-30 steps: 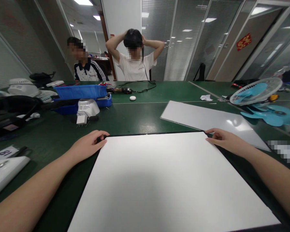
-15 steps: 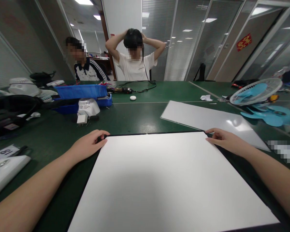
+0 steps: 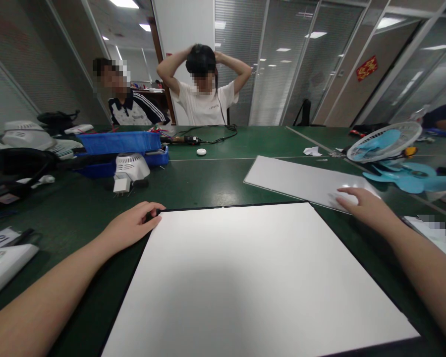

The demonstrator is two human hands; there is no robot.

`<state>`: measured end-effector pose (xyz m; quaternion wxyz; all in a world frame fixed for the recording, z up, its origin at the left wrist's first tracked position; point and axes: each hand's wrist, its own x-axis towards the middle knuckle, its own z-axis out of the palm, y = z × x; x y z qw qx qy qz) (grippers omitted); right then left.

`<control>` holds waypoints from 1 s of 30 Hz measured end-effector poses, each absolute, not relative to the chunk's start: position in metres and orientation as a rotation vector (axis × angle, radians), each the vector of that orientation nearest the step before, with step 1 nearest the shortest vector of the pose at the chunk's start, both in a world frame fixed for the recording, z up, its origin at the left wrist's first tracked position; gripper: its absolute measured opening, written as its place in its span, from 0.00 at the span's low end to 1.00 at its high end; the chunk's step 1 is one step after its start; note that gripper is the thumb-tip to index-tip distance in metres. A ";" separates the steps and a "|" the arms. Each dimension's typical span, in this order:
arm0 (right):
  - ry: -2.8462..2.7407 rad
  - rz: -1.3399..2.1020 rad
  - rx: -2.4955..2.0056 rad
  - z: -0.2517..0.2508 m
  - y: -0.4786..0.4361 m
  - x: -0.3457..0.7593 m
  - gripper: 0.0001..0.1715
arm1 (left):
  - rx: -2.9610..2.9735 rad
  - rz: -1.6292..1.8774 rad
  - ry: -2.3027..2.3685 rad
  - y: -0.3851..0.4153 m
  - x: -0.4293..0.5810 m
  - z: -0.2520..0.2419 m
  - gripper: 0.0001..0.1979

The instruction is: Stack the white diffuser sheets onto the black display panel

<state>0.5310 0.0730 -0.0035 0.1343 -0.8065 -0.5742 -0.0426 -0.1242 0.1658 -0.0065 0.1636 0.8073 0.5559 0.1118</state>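
A large white panel [image 3: 245, 277] with thin black edging lies flat in front of me. At its far left corner my left hand [image 3: 134, 223] is closed, thumb on the white surface and fingers around the edge. A small black piece shows between thumb and fingers there; its kind is unclear. Off the panel's far right corner, my right hand [image 3: 367, 210] is open with fingers apart and holds nothing. It hovers over or rests on a second, narrower white panel [image 3: 290, 176]; contact cannot be made out.
Blue bins [image 3: 122, 143] and a white device [image 3: 132, 166] stand at the left on the green table [image 3: 208, 181]. A round fan guard [image 3: 384, 143] and light-blue fan blades [image 3: 412, 176] are at the right. Two people sit across the table.
My right hand has let go of the large panel's far right corner and moved right, its fingers opening over the second panel. My left hand keeps its hold. The view has turned slightly right.
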 end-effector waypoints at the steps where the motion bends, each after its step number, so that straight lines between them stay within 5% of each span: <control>1: -1.663 -0.155 -2.340 -0.007 0.074 0.537 0.34 | 2.299 0.316 1.586 0.166 -0.124 -0.007 0.29; 9: -1.245 -0.085 -2.783 -0.022 0.070 0.547 0.58 | 2.286 0.321 1.590 0.167 -0.124 -0.007 0.30; 30: -1.366 -0.057 -2.723 -0.024 0.078 0.532 0.50 | 2.133 0.533 1.494 0.199 -0.080 0.021 0.22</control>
